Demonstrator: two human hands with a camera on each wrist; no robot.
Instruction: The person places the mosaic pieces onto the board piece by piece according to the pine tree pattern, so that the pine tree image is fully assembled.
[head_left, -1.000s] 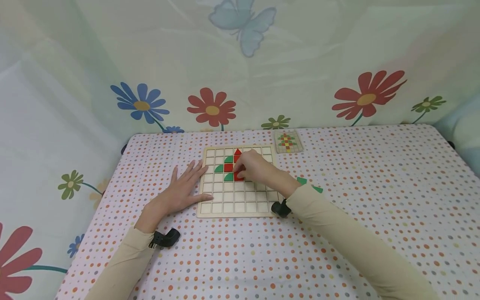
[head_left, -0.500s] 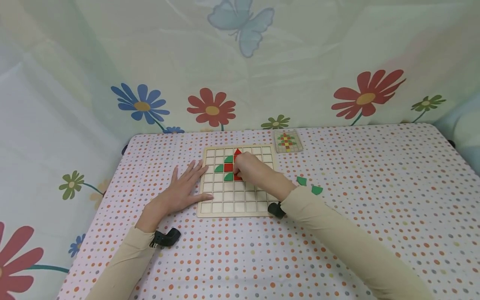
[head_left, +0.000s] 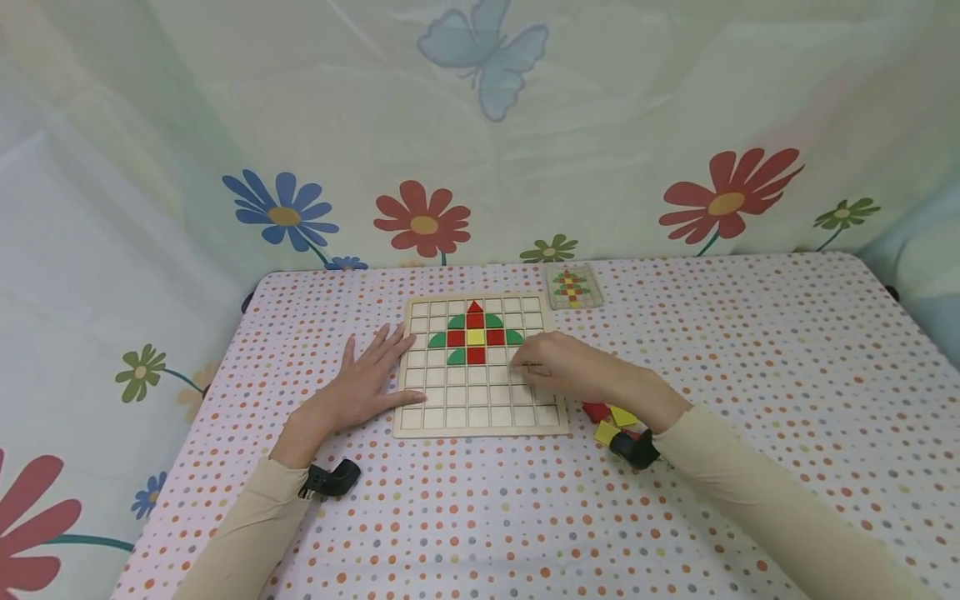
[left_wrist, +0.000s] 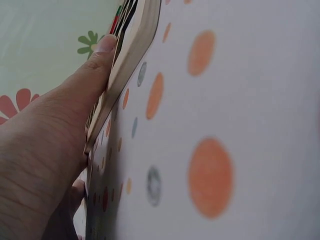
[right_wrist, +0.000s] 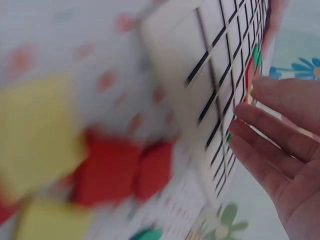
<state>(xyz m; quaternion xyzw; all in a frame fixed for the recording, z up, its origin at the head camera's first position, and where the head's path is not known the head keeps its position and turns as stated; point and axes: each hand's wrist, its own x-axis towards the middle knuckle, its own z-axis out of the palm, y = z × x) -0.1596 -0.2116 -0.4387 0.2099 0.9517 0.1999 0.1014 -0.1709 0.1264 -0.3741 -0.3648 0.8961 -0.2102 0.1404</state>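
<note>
A wooden grid board (head_left: 442, 417) lies on the table. On it, red squares (head_left: 496, 337) surround a yellow square (head_left: 476, 337), with a red triangle (head_left: 475, 307) on top and green quarter-round pieces (head_left: 437, 340) at the sides. My left hand (head_left: 367, 379) lies spread at the board's left side; its thumb (left_wrist: 92, 72) rests on the rim in the left wrist view. Over the board's right part hovers my right hand (head_left: 558, 365). In the right wrist view its fingers (right_wrist: 270, 125) are loosely extended, with no piece visible between them.
Loose yellow tiles (head_left: 606, 432) and red tiles (head_left: 597, 411) lie right of the board, partly under my right wrist. A pattern card (head_left: 573, 287) lies behind the board's right corner. A flowered curtain (head_left: 600, 125) stands behind the dotted tablecloth (head_left: 465, 517).
My right hand has left the middle of the pattern and moved right, its fingers loosening. The yellow square and the right-hand pieces now show. My left hand has stayed put.
</note>
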